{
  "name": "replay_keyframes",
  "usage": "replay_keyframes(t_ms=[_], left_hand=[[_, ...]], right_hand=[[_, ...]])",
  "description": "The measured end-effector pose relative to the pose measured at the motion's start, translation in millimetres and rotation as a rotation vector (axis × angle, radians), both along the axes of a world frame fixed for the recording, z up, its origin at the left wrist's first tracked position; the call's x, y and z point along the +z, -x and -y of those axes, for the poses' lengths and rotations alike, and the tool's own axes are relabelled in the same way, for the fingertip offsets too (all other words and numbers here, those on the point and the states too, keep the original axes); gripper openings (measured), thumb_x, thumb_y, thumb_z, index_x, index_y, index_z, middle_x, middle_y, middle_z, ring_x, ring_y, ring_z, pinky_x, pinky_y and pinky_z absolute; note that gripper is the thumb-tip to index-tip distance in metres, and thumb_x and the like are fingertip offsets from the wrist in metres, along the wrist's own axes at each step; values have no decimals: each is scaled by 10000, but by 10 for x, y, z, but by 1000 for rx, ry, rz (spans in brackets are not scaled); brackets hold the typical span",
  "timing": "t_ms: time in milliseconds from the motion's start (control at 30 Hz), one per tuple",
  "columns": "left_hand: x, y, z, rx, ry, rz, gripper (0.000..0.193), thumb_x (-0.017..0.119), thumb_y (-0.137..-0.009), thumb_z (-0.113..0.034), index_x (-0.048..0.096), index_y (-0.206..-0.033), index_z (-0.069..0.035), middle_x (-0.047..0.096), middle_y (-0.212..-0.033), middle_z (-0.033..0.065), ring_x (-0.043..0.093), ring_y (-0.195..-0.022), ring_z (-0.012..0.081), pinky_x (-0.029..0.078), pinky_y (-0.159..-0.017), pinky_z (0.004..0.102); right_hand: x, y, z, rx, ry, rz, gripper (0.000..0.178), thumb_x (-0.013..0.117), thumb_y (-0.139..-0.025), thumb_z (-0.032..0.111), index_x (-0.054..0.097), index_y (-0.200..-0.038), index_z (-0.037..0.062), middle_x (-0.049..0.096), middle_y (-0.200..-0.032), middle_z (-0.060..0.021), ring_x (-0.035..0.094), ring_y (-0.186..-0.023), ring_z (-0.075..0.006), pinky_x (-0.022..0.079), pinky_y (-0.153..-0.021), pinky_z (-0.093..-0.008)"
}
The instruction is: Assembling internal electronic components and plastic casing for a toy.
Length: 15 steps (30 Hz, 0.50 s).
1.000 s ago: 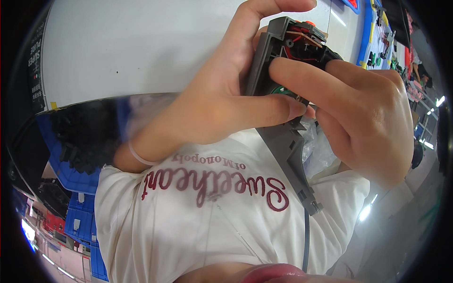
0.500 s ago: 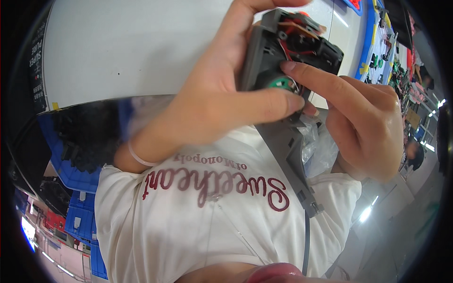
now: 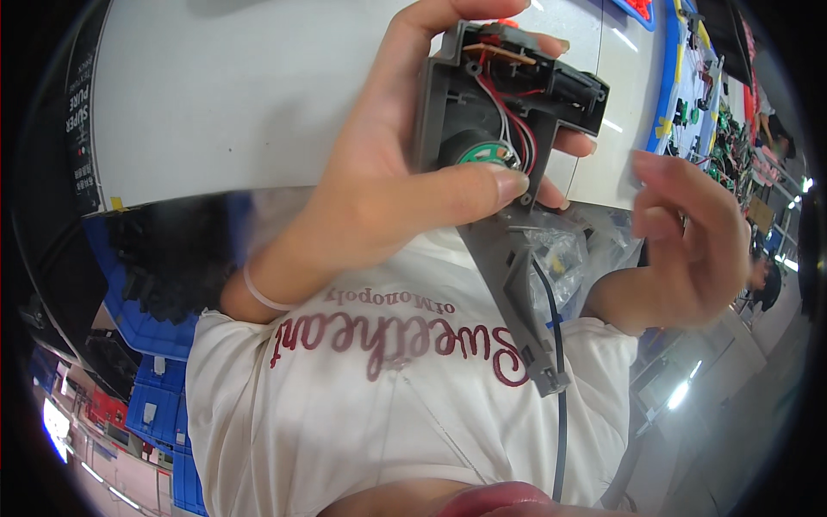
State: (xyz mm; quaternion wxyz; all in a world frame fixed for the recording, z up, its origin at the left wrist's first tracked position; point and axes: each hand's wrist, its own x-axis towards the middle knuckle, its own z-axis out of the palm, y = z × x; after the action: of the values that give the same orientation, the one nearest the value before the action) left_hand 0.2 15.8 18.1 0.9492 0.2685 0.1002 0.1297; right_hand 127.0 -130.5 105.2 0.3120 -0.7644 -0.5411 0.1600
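My left hand (image 3: 379,198) grips a grey plastic housing (image 3: 517,86) held up close to the camera, thumb pressed across its lower edge. Inside the open housing I see a small round speaker with a green face (image 3: 478,153), red and white wires (image 3: 510,108) and a black block at the right. A long grey strip (image 3: 517,297) of the same part runs down over my white shirt (image 3: 388,405), with a black cable (image 3: 560,379) beside it. My right hand (image 3: 689,233) hovers to the right, apart from the housing, fingers loosely curled and holding nothing; it is blurred.
A white table top (image 3: 241,86) lies behind the hands. Blue crates (image 3: 146,319) with dark parts stand at the left. A clear plastic bag (image 3: 564,254) lies under the housing. Blue trays with small coloured parts (image 3: 689,86) sit at the upper right.
My right hand has let go of the housing's inside and drawn away to the right. My left hand keeps its hold, and the speaker and wires now show.
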Motion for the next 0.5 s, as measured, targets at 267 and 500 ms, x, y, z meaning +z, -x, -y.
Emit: replay_keyframes(t_ms=[267, 500], left_hand=[[-58, -5, -21, -33, 13, 27, 814, 586, -690, 13, 211, -1393, -152, 333, -1363, 243, 519, -1069, 480, 560, -709, 497], [-148, -151, 101, -116, 66, 128, 812, 567, -676, 27, 231, -1390, -163, 323, -1369, 246, 516, -1071, 483, 563, -700, 510]], right_hand=[[-407, -136, 949, -362, -244, -480, 191, 535, -823, 9, 568, -974, -102, 572, -751, -101, 489, -553, -102, 334, -488, -200], [-462, -25, 868, -366, -49, -549, 222, 514, -684, -69, 626, -876, -74, 620, -723, -99, 540, -586, -115, 396, -535, -224]])
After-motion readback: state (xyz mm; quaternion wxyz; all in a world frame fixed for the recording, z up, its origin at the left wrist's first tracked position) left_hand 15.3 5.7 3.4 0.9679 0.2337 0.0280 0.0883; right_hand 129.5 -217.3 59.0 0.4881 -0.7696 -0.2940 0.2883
